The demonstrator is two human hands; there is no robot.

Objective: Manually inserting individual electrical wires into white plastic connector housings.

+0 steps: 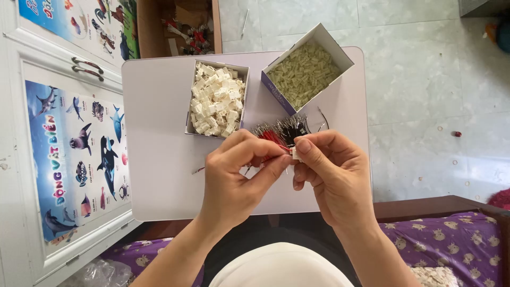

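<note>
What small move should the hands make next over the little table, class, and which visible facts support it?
Probably ease the red wire in the left hand into the small white connector pinched by the right hand. Wire and connector sit nearly touching between the fingertips, with the wire bundle lying just behind them; whether the wire is already seated is unclear.

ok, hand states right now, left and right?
Left hand: closed, pinching red wires.
Right hand: closed, pinching a small white connector.
</note>
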